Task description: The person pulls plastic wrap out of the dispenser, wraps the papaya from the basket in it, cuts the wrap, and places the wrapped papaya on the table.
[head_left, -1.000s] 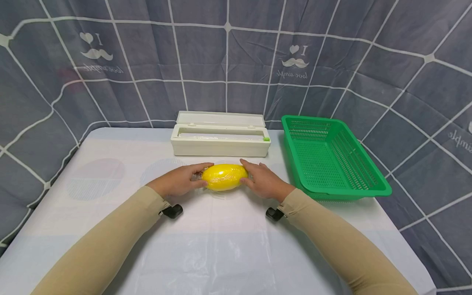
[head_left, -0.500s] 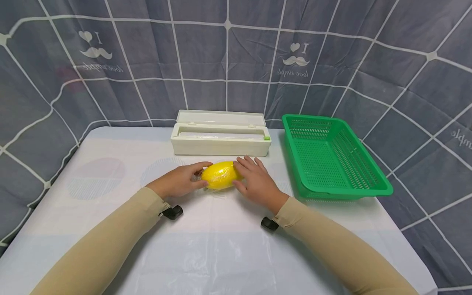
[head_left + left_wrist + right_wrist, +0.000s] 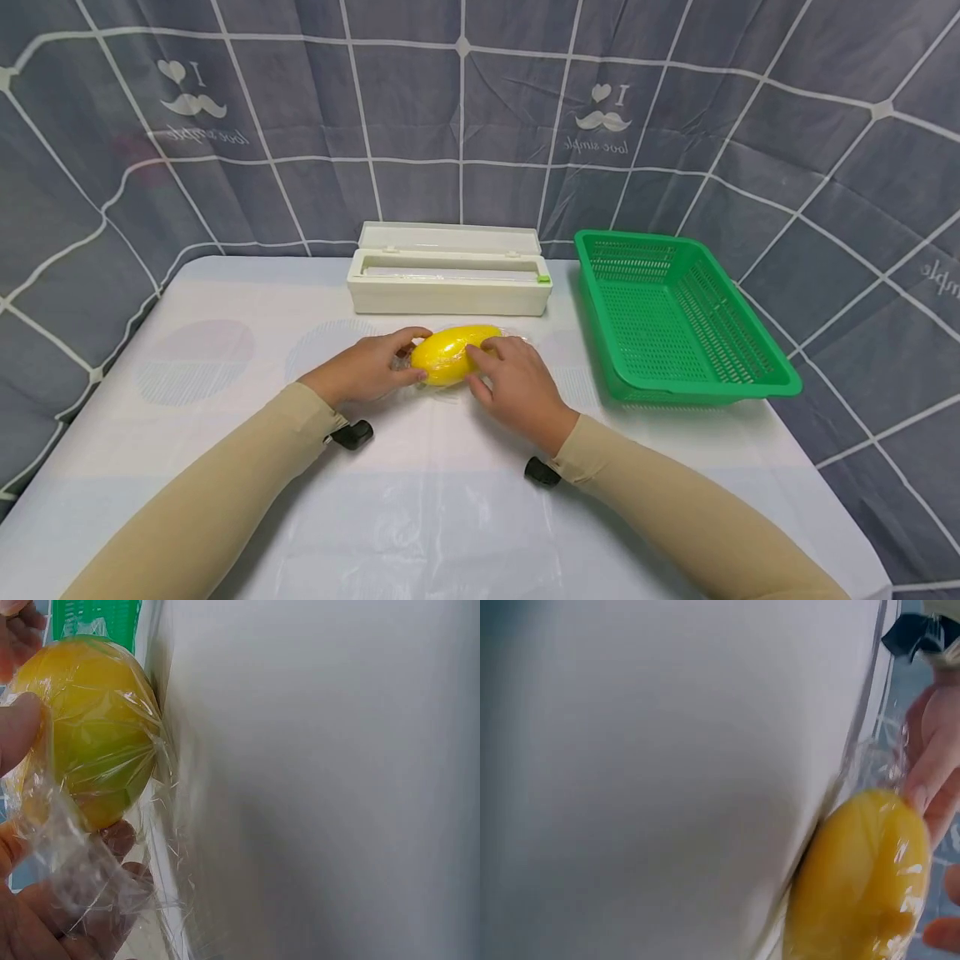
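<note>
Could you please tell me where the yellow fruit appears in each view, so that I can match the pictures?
Head: the yellow fruit lies just below the centre, in front of the white box.
Left wrist: upper left, below the green basket.
Right wrist: lower right, cut off by the bottom edge.
Shared landmark: the left hand, at one end of the fruit.

White-covered counter (image 3: 420,533), faintly patterned, film-wrapped yellow fruit (image 3: 447,354) laid near the centre, open white box (image 3: 450,297) set at twelve o'clock, green basket (image 3: 701,388) placed at two o'clock
</note>
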Motion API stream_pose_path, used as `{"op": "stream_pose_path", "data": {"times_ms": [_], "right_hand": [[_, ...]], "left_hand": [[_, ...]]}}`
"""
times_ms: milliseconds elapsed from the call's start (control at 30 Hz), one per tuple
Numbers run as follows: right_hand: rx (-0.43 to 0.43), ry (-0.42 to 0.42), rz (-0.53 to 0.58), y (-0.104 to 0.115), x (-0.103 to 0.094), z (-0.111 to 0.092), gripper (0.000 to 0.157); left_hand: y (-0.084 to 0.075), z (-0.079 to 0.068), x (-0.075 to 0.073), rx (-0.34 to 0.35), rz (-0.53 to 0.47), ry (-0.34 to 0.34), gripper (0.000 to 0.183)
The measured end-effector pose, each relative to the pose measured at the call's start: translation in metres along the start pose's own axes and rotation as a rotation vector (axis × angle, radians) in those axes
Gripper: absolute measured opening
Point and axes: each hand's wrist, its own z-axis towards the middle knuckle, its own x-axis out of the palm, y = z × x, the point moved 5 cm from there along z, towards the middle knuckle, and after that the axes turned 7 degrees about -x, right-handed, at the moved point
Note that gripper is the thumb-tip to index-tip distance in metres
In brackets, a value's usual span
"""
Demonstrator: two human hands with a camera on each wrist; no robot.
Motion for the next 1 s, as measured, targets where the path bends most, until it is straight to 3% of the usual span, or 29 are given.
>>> {"op": "stream_pose_path", "data": {"times_ms": [267, 533, 1000], "right_hand": [[0.046, 0.062, -0.011, 0.006, 0.005, -0.002, 0.053], [0.111, 0.098, 0.083, 0.003, 0.008, -0.003, 0.06], [0.259, 0.232, 0.286, -0.001, 0.016, -0.004, 0.074]], "left_hand": [[-0.003, 0.0, 0.0, 0.005, 0.034, -0.004, 0.068], [-0.002, -0.002, 0.0, -0.006, 0.018, 0.009, 0.07], [-0.004, -0.006, -0.002, -0.005, -0.086, 0.015, 0.039]]}}
